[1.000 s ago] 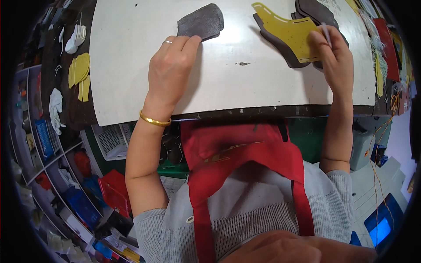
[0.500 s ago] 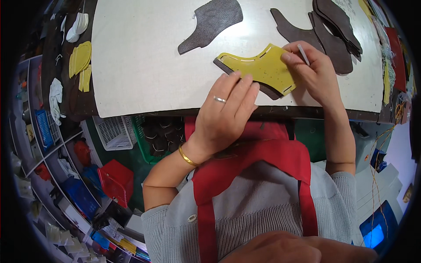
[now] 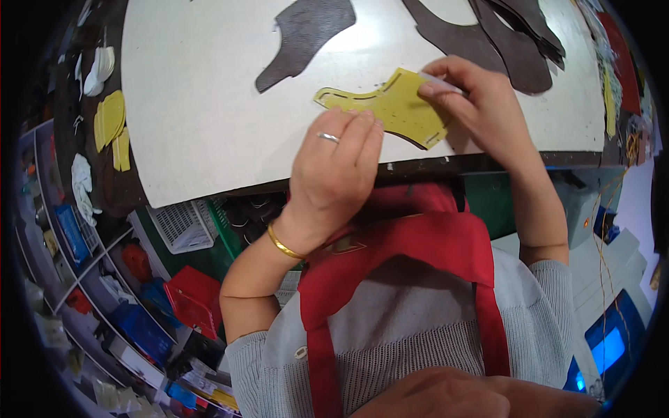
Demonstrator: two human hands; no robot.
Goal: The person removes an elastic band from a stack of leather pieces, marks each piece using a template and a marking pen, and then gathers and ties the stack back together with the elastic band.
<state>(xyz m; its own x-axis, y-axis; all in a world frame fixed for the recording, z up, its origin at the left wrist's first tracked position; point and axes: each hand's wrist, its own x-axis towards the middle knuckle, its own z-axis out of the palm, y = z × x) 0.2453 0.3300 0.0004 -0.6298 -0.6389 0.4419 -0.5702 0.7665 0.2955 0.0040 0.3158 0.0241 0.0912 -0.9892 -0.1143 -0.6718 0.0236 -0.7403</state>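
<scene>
A yellow pattern template [image 3: 408, 104] with slots along its edges lies over a dark brown leather piece, of which only a thin strip [image 3: 405, 138] shows along the lower edge. My left hand [image 3: 339, 153], with a ring and a gold bangle, grips the template's lower left edge with its fingers together; its thumb is hidden. My right hand [image 3: 477, 104] is closed at the right side, thumb on the template's face, with a slim whitish marking stick [image 3: 440, 81] held between the fingers. Another leather piece [image 3: 306, 38] lies flat beyond.
Several stacked dark leather pieces [image 3: 512, 52] lie at the far right of the white tabletop [image 3: 202, 125]. Yellow templates [image 3: 110, 118] and a white glove [image 3: 81, 182] sit at the left. Below the table edge are a white basket [image 3: 182, 226] and a red bin [image 3: 194, 301].
The leather under the template has come nearly flush with it, leaving a thinner dark strip. My left fingers have drawn together at the edge. The whole view has shifted slightly.
</scene>
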